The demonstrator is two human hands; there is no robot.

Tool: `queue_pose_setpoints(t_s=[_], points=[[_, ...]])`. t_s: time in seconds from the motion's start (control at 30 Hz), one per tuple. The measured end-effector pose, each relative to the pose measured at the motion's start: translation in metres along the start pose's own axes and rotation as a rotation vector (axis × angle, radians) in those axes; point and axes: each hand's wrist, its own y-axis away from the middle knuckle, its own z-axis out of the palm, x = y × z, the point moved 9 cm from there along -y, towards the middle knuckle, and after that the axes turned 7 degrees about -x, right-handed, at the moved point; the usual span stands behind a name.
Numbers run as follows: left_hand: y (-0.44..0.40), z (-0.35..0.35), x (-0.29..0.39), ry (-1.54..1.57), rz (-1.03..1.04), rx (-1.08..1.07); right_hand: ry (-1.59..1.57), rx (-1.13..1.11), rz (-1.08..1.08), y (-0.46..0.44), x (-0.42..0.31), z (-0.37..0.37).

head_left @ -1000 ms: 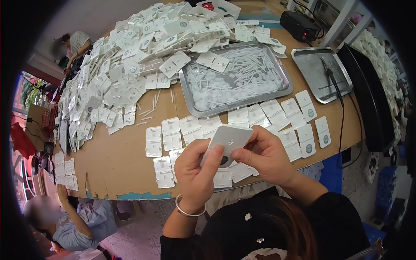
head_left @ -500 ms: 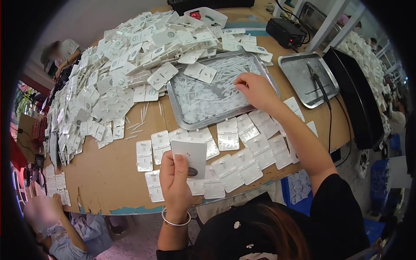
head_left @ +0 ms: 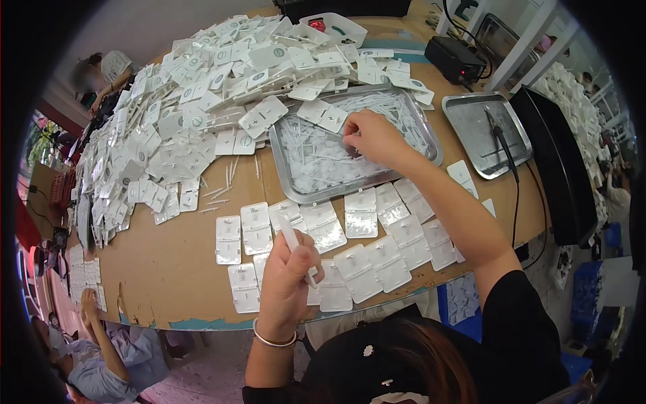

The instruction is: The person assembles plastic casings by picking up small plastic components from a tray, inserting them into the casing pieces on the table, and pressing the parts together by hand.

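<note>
1 large tray [head_left: 316, 196] holds white sticks [head_left: 303, 149]; 1 smaller tray [head_left: 471, 131], a corded tool [head_left: 497, 135].

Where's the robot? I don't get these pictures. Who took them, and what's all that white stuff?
There's no robot here, just a person with bare hands. All the pictures come from one camera worn on that person's head, looking forward and down. The left hand holds a thin white plate, seen nearly edge-on. The right hand is down at a metal tray full of little white pieces; its fingertips are hard to see, so I can't tell whether it has picked anything up. On the brown table, more white plates lie in rows nearby, and a big messy heap of them is piled farther back.
</note>
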Motion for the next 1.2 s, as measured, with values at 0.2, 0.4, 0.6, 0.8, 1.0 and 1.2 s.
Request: queue_pose_setpoints(t_s=[0.2, 0.4, 0.6, 0.8, 1.0, 1.2], points=[[-0.004, 0.017, 0.002, 0.285, -0.043, -0.034, 0.293, 0.466, -0.925, 0.142, -0.135, -0.073], [-0.002, 0.044, -0.002, 0.186, -0.073, -0.124, 0.361, 0.471, -0.995, 0.189, -0.159, -0.084], [0.009, 0.044, -0.002, 0.072, -0.127, -0.013, -0.318, 0.302, -0.488, 0.167, -0.129, -0.078], [0.014, 0.044, -0.002, -0.039, -0.067, -0.02, -0.623, 0.145, -0.194, 0.157, -0.119, -0.038], [0.017, 0.041, -0.003, -0.103, -0.044, 0.009, -0.829, 0.167, -0.018, 0.159, -0.106, -0.013], [0.022, 0.034, 0.009, -0.549, 0.139, 0.036, -1.257, 0.011, 0.221, 0.157, -0.105, 0.014]])
